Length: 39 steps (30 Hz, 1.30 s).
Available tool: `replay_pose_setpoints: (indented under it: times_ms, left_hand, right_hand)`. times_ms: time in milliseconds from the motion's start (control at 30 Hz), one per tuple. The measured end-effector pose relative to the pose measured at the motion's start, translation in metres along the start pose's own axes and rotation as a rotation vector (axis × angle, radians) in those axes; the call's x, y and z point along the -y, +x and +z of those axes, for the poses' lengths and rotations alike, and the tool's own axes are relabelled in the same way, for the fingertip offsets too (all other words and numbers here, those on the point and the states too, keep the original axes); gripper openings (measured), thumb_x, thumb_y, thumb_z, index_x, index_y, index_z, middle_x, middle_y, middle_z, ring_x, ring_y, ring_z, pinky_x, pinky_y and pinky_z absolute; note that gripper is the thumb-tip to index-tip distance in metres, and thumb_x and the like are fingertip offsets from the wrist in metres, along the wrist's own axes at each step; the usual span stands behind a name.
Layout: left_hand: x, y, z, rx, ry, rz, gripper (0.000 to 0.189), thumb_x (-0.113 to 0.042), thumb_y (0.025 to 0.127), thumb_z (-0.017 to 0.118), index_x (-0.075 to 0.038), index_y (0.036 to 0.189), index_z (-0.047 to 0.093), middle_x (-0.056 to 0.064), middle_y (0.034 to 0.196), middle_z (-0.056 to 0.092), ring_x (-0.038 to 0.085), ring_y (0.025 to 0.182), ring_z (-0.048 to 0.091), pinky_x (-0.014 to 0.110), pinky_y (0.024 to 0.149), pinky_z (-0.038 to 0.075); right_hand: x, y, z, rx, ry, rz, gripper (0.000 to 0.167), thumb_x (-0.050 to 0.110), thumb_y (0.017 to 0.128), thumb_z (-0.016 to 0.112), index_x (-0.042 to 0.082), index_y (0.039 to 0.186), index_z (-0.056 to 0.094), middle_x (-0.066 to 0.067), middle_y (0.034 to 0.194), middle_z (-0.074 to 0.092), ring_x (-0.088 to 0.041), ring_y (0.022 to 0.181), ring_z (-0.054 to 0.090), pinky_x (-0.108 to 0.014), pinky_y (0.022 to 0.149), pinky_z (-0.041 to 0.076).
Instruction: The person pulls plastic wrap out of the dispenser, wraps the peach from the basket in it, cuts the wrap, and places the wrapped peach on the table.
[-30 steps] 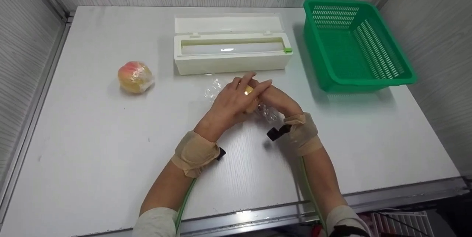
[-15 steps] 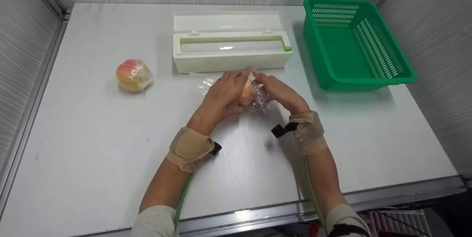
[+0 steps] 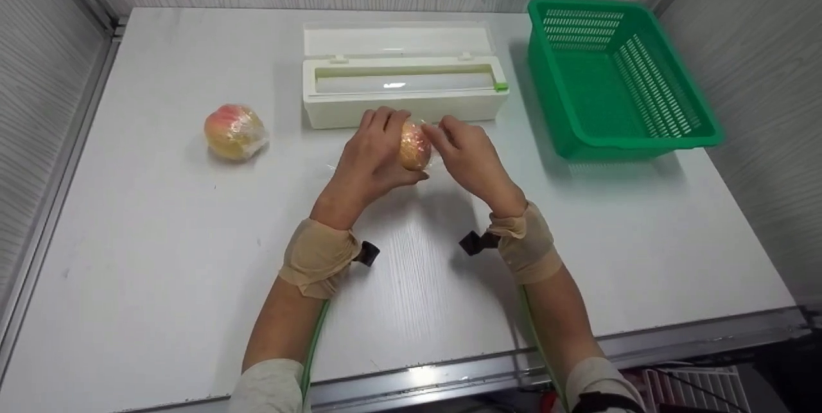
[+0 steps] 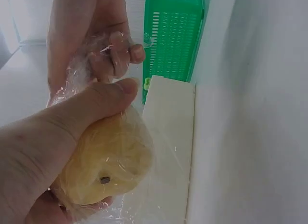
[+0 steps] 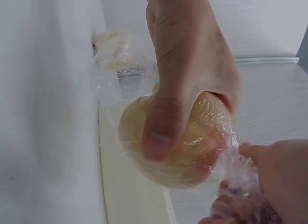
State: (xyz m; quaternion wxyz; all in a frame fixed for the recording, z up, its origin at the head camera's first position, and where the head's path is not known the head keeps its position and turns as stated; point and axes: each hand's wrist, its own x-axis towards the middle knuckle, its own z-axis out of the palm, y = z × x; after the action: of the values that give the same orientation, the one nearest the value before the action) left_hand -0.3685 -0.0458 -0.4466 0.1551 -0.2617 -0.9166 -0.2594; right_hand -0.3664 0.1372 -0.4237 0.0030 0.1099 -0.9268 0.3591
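Observation:
In the head view my left hand (image 3: 372, 153) grips a yellow-and-pink apple (image 3: 415, 145) loosely covered in clear cling film. Its thumb lies across the fruit in the left wrist view, where a dark stem end shows on the apple (image 4: 115, 159). My right hand (image 3: 472, 159) is on the fruit's right side; its fingers pinch the bunched cling film (image 5: 236, 168), clearest in the right wrist view. Loose film also trails from the apple's other side. A second wrapped apple (image 3: 235, 132) rests on the table at the left, apart from both hands.
Just behind the hands stands a white cling film dispenser (image 3: 404, 111), its lid raised and the roll (image 3: 411, 83) showing inside. A green basket (image 3: 559, 105) is at the back right. The white table (image 3: 160, 272) ends at a metal front edge (image 3: 424, 377).
The hands were close together over the apple, then drew apart. The left hand moved slightly left and turned the fruit; the right hand's fingers now pinch film at its right side.

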Motion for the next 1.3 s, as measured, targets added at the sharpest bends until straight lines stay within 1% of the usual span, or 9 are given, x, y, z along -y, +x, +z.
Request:
replay_pose_setpoints:
  times_ms: [167, 367, 533, 667, 833, 1000, 1100, 1200, 1300]
  left_hand:
    - [0.0, 0.0, -0.003, -0.005, -0.154, 0.004, 0.089, -0.048, 0.059, 0.092, -0.001, 0.124, 0.054, 0.014, 0.121, 0.056, 0.029, 0.112, 0.052, 0.038, 0.095, 0.053]
    - [-0.001, 0.002, -0.002, 0.133, -0.394, -0.066, 0.092, -0.057, 0.062, 0.088, -0.007, 0.13, 0.051, 0.009, 0.119, 0.058, 0.02, 0.102, 0.057, 0.033, 0.088, 0.053]
    - [-0.002, 0.002, 0.0, 0.203, -0.578, -0.152, 0.079, -0.052, 0.07, 0.085, -0.01, 0.128, 0.053, 0.004, 0.106, 0.065, 0.015, 0.089, 0.063, 0.03, 0.074, 0.055]
    - [-0.004, 0.002, 0.0, 0.19, -0.657, -0.191, 0.072, -0.048, 0.071, 0.086, -0.012, 0.126, 0.056, 0.003, 0.105, 0.066, 0.014, 0.09, 0.064, 0.029, 0.074, 0.056]
    - [-0.007, 0.003, 0.002, 0.127, -0.643, -0.185, 0.068, -0.045, 0.072, 0.085, -0.01, 0.125, 0.058, 0.003, 0.106, 0.068, 0.014, 0.09, 0.064, 0.03, 0.075, 0.055]
    - [-0.012, 0.004, 0.006, 0.067, -0.566, -0.152, 0.069, -0.045, 0.071, 0.085, -0.01, 0.125, 0.06, 0.005, 0.107, 0.07, 0.015, 0.088, 0.064, 0.03, 0.074, 0.055]
    - [-0.013, 0.005, 0.007, 0.038, -0.524, -0.133, 0.082, -0.046, 0.071, 0.085, -0.012, 0.137, 0.051, 0.008, 0.107, 0.07, 0.017, 0.088, 0.065, 0.031, 0.075, 0.054]
    - [-0.014, 0.005, 0.006, 0.0, -0.494, -0.074, 0.086, -0.048, 0.073, 0.082, -0.014, 0.144, 0.046, 0.009, 0.105, 0.07, 0.017, 0.088, 0.065, 0.031, 0.076, 0.054]
    - [-0.017, 0.006, 0.005, -0.047, -0.47, 0.012, 0.072, -0.046, 0.077, 0.079, -0.012, 0.136, 0.056, 0.007, 0.107, 0.071, 0.016, 0.089, 0.066, 0.03, 0.077, 0.055]
  right_hand:
    - [-0.008, 0.006, 0.001, -0.039, 0.272, -0.028, 0.042, 0.04, 0.104, 0.045, 0.006, 0.08, 0.054, 0.003, 0.064, 0.04, -0.013, 0.06, 0.041, -0.025, 0.054, 0.034]
    - [-0.016, 0.009, 0.001, 0.019, 0.721, 0.11, 0.041, 0.036, 0.102, 0.05, 0.012, 0.068, 0.048, 0.007, 0.052, 0.038, -0.007, 0.047, 0.034, -0.021, 0.044, 0.028]
    - [-0.018, 0.01, 0.004, 0.019, 0.874, 0.152, 0.039, 0.032, 0.099, 0.05, 0.013, 0.065, 0.052, 0.007, 0.05, 0.043, -0.006, 0.043, 0.035, -0.02, 0.041, 0.027]
    - [-0.021, 0.014, 0.008, 0.032, 0.947, 0.144, 0.04, 0.029, 0.1, 0.049, 0.012, 0.064, 0.053, 0.006, 0.051, 0.047, -0.005, 0.042, 0.04, -0.019, 0.04, 0.03]
    - [-0.028, 0.02, 0.016, 0.039, 0.984, 0.182, 0.036, 0.024, 0.1, 0.048, 0.012, 0.069, 0.06, 0.006, 0.055, 0.051, -0.004, 0.044, 0.043, -0.018, 0.041, 0.034]
    - [-0.035, 0.022, 0.022, 0.044, 1.084, 0.207, 0.036, 0.014, 0.097, 0.045, 0.01, 0.066, 0.061, 0.004, 0.06, 0.055, -0.006, 0.051, 0.049, -0.017, 0.045, 0.04]
    - [-0.037, 0.022, 0.027, 0.065, 1.148, 0.228, 0.033, 0.012, 0.095, 0.044, 0.01, 0.065, 0.059, 0.003, 0.063, 0.055, -0.007, 0.055, 0.05, -0.018, 0.048, 0.043]
    - [-0.035, 0.022, 0.028, 0.108, 1.225, 0.236, 0.029, 0.013, 0.096, 0.042, 0.008, 0.072, 0.059, 0.002, 0.066, 0.056, -0.007, 0.056, 0.052, -0.017, 0.047, 0.044]
    - [-0.03, 0.018, 0.024, 0.137, 1.268, 0.222, 0.029, 0.019, 0.1, 0.041, 0.008, 0.081, 0.059, 0.001, 0.069, 0.057, -0.007, 0.057, 0.053, -0.016, 0.046, 0.044]
